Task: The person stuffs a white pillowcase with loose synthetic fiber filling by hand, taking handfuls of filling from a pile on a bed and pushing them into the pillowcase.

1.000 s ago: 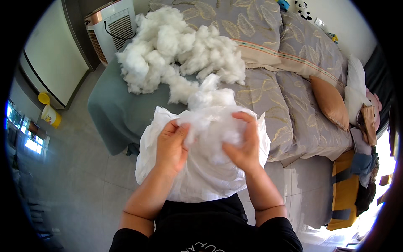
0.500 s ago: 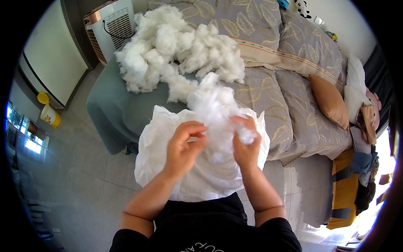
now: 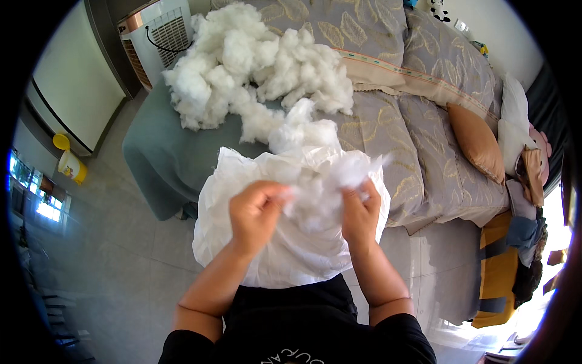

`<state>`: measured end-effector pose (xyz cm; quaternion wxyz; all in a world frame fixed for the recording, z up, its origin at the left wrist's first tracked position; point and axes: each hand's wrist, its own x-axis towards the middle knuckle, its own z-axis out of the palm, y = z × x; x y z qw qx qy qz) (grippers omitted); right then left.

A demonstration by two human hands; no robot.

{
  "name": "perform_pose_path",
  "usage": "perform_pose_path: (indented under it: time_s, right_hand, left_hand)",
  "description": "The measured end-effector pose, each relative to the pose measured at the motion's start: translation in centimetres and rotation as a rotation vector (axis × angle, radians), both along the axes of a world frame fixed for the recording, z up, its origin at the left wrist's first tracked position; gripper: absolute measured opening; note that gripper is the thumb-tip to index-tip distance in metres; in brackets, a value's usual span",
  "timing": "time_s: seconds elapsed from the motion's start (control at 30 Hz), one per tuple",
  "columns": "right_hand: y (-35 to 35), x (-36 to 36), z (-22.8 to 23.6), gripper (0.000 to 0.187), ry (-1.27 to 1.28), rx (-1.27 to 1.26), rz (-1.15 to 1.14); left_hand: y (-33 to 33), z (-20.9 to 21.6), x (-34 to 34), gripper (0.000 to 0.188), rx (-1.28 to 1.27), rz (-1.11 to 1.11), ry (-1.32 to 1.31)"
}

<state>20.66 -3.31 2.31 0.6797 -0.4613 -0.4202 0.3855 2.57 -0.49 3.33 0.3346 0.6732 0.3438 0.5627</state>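
My left hand [image 3: 256,213] and my right hand [image 3: 360,213] each pinch a clump of white fibre stuffing [image 3: 315,188] that sits at the open top of a white fabric cover [image 3: 273,261] hanging in front of my body. The two hands are a short way apart with the stuffing stretched between them. More stuffing bulges above the cover's mouth. A big loose pile of white stuffing [image 3: 254,64] lies on the bed's foot, beyond the cover.
The bed [image 3: 412,121] with a grey leaf-print spread runs up and right. It carries an orange cushion [image 3: 476,139] and a white pillow [image 3: 512,118]. An air cooler [image 3: 154,36] stands at top left. A yellow bucket [image 3: 71,167] sits on the tiled floor at left.
Both hands came off the cover's sides, moved in together at its mouth, and now pull a clump of stuffing apart between them.
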Motion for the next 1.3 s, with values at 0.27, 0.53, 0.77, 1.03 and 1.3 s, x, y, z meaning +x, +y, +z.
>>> perform_pose_path:
  time_s: [0.27, 0.53, 0.77, 1.03, 1.3]
  right_hand:
    - [0.0, -4.5, -0.4, 0.025, 0.129, 0.115, 0.135]
    - [0.8, 0.5, -1.0, 0.037, -0.531, 0.332, -0.324]
    - [3.2, -0.8, -2.9, 0.022, -1.522, 0.388, 0.136]
    - [1.2, 1.6, -3.9, 0.035, -1.618, 0.057, 0.432]
    - [-0.1, 2.7, -3.1, 0.013, -1.505, 0.136, 0.13]
  left_hand:
    - [-0.9, -1.3, 3.3, 0.027, -0.302, -0.103, -0.147]
    - [0.9, 0.6, 0.0, 0.021, -0.39, 0.07, -0.54]
    - [1.8, -0.5, 0.6, 0.039, 0.103, -0.041, 0.273]
    - [1.6, -4.4, 3.4, 0.061, 0.131, -0.315, 1.07]
    - [4.9, -7.5, 5.2, 0.046, -0.023, -0.302, 1.136]
